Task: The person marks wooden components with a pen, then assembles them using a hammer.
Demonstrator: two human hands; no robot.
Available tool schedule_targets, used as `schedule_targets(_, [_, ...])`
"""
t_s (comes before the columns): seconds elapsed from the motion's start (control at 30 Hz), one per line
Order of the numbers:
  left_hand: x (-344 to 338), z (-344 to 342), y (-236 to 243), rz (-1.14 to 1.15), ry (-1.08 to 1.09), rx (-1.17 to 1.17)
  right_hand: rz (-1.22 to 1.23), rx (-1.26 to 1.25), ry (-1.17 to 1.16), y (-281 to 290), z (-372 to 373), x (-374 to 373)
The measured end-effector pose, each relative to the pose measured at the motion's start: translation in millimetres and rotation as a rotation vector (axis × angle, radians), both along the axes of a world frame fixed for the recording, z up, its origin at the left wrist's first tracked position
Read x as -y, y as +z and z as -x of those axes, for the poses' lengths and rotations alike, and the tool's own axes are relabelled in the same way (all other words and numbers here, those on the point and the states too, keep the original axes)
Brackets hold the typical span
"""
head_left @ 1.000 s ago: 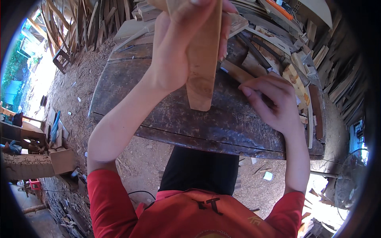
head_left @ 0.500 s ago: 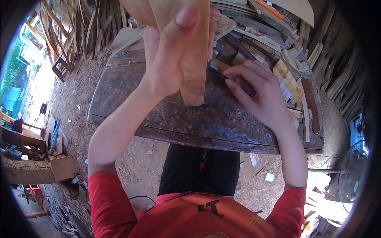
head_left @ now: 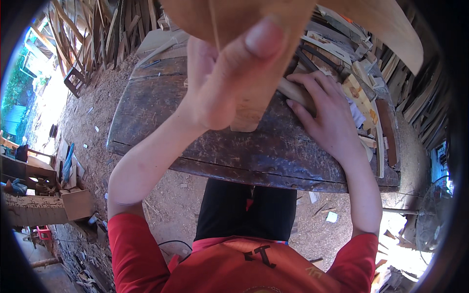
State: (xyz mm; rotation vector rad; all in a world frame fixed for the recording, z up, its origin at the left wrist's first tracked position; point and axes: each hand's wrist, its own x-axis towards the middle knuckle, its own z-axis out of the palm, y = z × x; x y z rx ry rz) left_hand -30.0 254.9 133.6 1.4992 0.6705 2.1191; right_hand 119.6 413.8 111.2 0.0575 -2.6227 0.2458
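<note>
My left hand is raised close to the camera, closed around a pale wooden workpiece with its thumb across the face. The workpiece has a straight, board-like lower part and broad curved parts at the top, partly cut off by the frame edge. On the dark worn tabletop, my right hand lies with curled fingers over a rounded, light brown wooden piece. One end of that piece is hidden behind the workpiece, so its exact kind does not show.
Wood offcuts and strips crowd the table's right side, beside a crumpled white cloth. A thin pale strip lies at the far left. Stacked timber stands behind, and shavings cover the floor.
The workpiece has tilted and turned in my left hand, its top swinging right and another curved part coming into view. My right hand has closed further over the rounded wooden piece.
</note>
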Motion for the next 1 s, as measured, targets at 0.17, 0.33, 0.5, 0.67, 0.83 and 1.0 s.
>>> schedule_targets(0.17, [12,-9,7,0.133,0.474,-0.276,-0.021,-0.039,-0.089,1,2,6])
schedule_targets(0.33, [11,-11,11,0.186,0.531,-0.172,-0.037,-0.066,-0.156,-2,3,8])
schedule_targets(0.5, [0,1,8,-0.022,0.285,-0.047,0.083,-0.034,-0.108,-1,1,2])
schedule_targets(0.67, [-3,2,1,-0.016,0.244,-0.020,0.050,-0.064,-0.095,0,-1,2])
schedule_targets(0.83, [-1,0,2,0.056,0.245,-0.089,0.038,-0.111,-0.072,0,-4,3])
schedule_targets(1.0, [0,-5,2,0.127,0.354,-0.156,0.063,-0.076,-0.033,3,-6,3])
